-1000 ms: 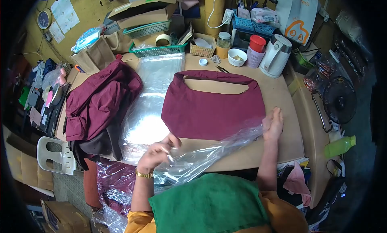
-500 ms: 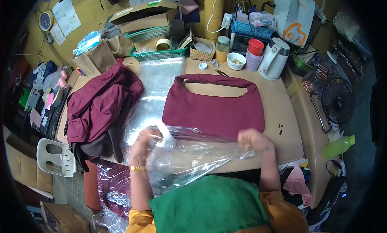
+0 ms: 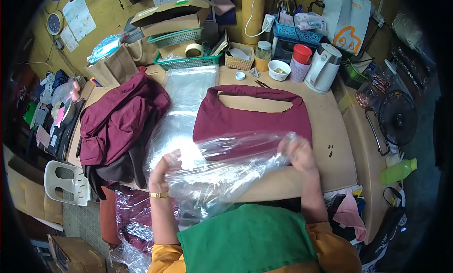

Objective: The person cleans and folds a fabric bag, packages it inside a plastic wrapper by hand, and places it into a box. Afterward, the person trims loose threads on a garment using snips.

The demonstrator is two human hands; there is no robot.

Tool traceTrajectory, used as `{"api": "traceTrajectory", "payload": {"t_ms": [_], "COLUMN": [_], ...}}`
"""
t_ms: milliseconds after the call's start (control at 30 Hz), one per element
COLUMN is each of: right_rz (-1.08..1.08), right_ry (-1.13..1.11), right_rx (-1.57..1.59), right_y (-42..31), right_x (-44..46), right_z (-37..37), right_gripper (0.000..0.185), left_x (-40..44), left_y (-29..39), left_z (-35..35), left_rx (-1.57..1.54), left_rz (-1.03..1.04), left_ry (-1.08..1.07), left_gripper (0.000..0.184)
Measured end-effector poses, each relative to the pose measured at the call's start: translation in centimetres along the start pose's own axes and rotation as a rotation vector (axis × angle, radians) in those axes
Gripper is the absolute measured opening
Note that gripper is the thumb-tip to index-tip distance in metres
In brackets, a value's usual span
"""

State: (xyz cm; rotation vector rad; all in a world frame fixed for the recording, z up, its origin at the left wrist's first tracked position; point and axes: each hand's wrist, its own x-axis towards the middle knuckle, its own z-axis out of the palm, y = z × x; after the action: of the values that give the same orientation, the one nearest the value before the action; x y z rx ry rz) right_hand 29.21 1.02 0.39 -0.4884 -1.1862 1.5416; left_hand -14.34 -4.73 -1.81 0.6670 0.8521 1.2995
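Note:
A clear plastic bag (image 3: 226, 171) is stretched between my two hands, over the near edge of the table. My left hand (image 3: 163, 171) grips its left end, and my right hand (image 3: 298, 152) pinches its upper right corner. Beneath and behind the plastic lies a maroon shoulder bag (image 3: 250, 117), flat with its strap loop away from me; its lower edge shows through the film. To the left, a stack of clear plastic bags (image 3: 191, 91) lies flat on the table. Further left rests a heap of maroon bags (image 3: 120, 117).
Along the back of the table (image 3: 330, 174) stand green baskets (image 3: 188, 62), a jar (image 3: 263, 56), a white bowl (image 3: 279, 70) and a white kettle (image 3: 323, 67). Small scissors (image 3: 262, 84) lie behind the shoulder bag. A white plastic chair (image 3: 67, 183) is at left.
My right hand has risen slightly with the plastic's corner. The plastic has lifted and spread further over the lower part of the maroon bag. My left hand has shifted slightly left and down.

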Motion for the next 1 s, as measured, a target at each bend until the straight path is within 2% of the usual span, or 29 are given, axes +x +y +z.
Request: {"api": "traceTrajectory", "payload": {"t_ms": [33,67,133,200,233,267,300,333,367,400,433,467,500,533,567,600,667,700,733,767,800,833,867,933,967,1000], "right_rz": [-0.011,-0.022,0.156,0.189,0.377,0.566,0.305,0.048,-0.017,-0.025,0.024,0.073,0.252,0.286,0.265,0.264,0.366,0.216,0.061,0.079,0.095,0.214,0.333,0.438,0.509,0.579], "right_ry": [0.11,0.222,-0.071,-0.435,-0.522,-0.609,-0.424,-0.231,0.036,0.374,0.145,-0.089,-0.056,-0.205,-0.374,-0.376,-0.464,-0.145,0.175,0.142,0.11,-0.098,-0.188,-0.557,-0.617,-0.677], "right_rx": [0.181,0.363,0.643,-0.51,-0.571,-0.628,-0.359,-0.089,0.193,0.445,0.565,0.678,0.395,-0.068,-0.53,-0.529,-0.49,-0.172,0.144,0.329,0.513,0.538,0.141,-0.773,-0.71,-0.646], "right_y": [0.0,0.1,1.1,0.3,-0.7,-1.3,-0.2,0.8,1.1,0.1,0.6,1.2,1.0,-0.1,-1.2,-1.1,-0.8,-0.3,0.1,0.1,0.1,0.7,0.4,-2.4,-2.3,-1.9], "right_x": [0.4,0.8,1.0,0.9,0.7,0.5,0.6,0.8,0.9,1.5,2.0,2.0,1.6,1.5,1.5,1.1,0.1,0.4,0.7,0.9,1.3,1.7,1.3,1.6,1.6,1.4], "right_z": [-0.3,-0.7,-1.8,-1.5,-0.5,0.2,0.3,0.5,0.3,1.6,0.1,-1.6,-2.1,-1.0,0.2,0.2,0.0,0.8,1.5,0.3,-0.8,-1.3,-1.9,0.5,0.5,0.5], "right_gripper": [0.015,0.017,0.023,0.015,0.011,0.008,0.008,0.01,0.013,0.014,0.014,0.016,0.022,0.024,0.027,0.027,0.023,0.031,0.039,0.037,0.036,0.03,0.023,0.012,0.008,0.005], "left_x": [0.5,0.9,0.4,2.6,1.3,2.6,2.3,1.4,0.6,0.2,-0.2,0.4,1.0,1.3,1.2,1.9,3.3,1.8,1.4,1.0,0.7,1.3,1.9,2.5,3.1,2.3], "left_y": [0.9,1.7,1.7,-0.7,1.7,1.5,1.8,1.4,1.0,0.5,-0.1,-0.4,-0.7,0.3,1.2,1.9,1.4,1.4,0.4,-0.6,2.7,1.3,-0.2,0.1,0.1,0.2], "left_z": [0.9,1.8,2.6,-4.8,2.8,0.0,-0.2,-0.3,-0.4,-0.4,-0.4,-0.6,-0.8,1.0,3.0,2.2,0.4,0.5,-1.0,-2.6,3.1,1.3,-0.6,1.5,-0.4,-0.2], "left_rx": [0.433,0.867,0.831,0.405,-0.22,-0.564,-0.623,-0.326,-0.031,0.288,0.608,0.543,0.478,0.412,-0.15,-0.536,-0.702,-0.269,0.196,0.663,0.929,0.755,0.58,-0.384,-0.545,-0.544], "left_rz": [-0.145,-0.161,-0.204,0.199,0.223,0.064,-0.037,-0.026,-0.036,0.037,0.066,0.07,0.075,0.08,0.206,0.155,-0.039,-0.026,0.049,0.115,-0.056,-0.074,-0.089,0.14,0.089,0.093], "left_ry": [-0.275,-0.616,-0.305,0.024,0.048,-0.482,-0.598,-0.518,-0.454,-0.317,-0.172,-0.112,-0.051,0.01,-0.019,-0.138,-0.737,-0.443,-0.418,-0.391,-0.59,-0.405,-0.221,-0.057,-0.229,-0.228], "left_gripper": [0.039,0.039,0.021,0.013,0.015,0.021,0.021,0.02,0.019,0.019,0.018,0.016,0.015,0.014,0.016,0.015,0.012,0.015,0.021,0.029,0.026,0.025,0.024,0.022,0.022,0.022]}}
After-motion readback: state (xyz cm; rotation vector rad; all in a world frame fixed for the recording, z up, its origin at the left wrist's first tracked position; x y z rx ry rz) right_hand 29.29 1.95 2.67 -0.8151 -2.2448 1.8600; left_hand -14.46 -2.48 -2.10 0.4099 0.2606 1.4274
